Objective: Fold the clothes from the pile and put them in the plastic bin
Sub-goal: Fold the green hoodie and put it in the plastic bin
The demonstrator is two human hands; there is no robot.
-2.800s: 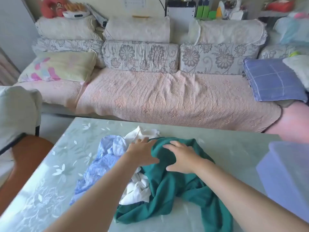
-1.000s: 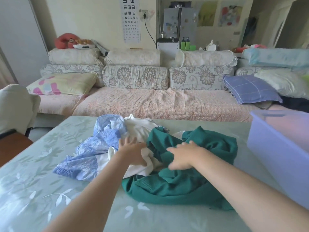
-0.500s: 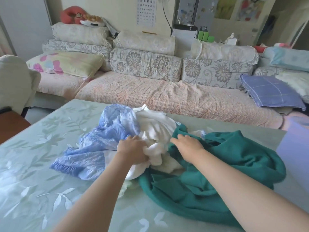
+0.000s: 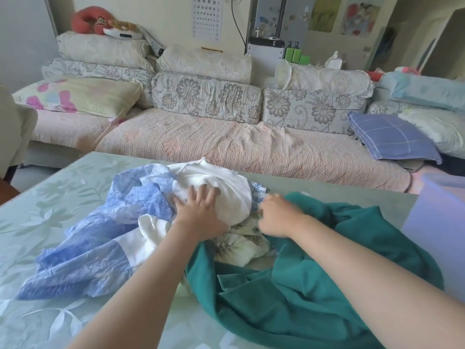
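Green garment (image 4: 314,285) lies heaped nearest on the table (image 4: 50,202), beside a blue garment (image 4: 100,248). Left hand (image 4: 198,210) presses, fingers spread, on a white garment (image 4: 226,187); right hand (image 4: 276,217) (blurred, grip unclear) sits apart at the green edge. Lilac plastic bin (image 4: 437,217) stands right, sofa (image 4: 251,147) beyond.

Long floral-cushioned sofa (image 4: 226,137) beyond a leaf-patterned table (image 4: 50,222).
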